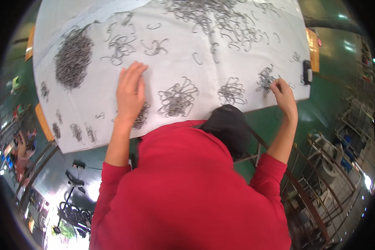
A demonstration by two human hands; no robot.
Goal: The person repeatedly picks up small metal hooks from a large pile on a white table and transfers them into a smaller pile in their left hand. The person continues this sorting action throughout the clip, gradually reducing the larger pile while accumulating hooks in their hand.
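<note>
Fingers of the left hand are stretched out nearly side by side over the white cloth, thumb a little apart, with nothing seen in them; those of the right hand curl narrowly at the near edge of a small heap, and I cannot tell whether they pinch a piece.

From the left, a large dense pile of dark, curved wire pieces lies well apart from the left fingers, with several small clusters below it. Loose curved pieces lie just beyond the left fingertips. A small heap sits beside the left wrist, partly hidden by it. Between the hands lie two more heaps, a fuller one and a smaller one; beyond them spreads a wide scatter. Past the right hand, at the cloth's edge, stands a black object, any writing on it too small to read.
</note>
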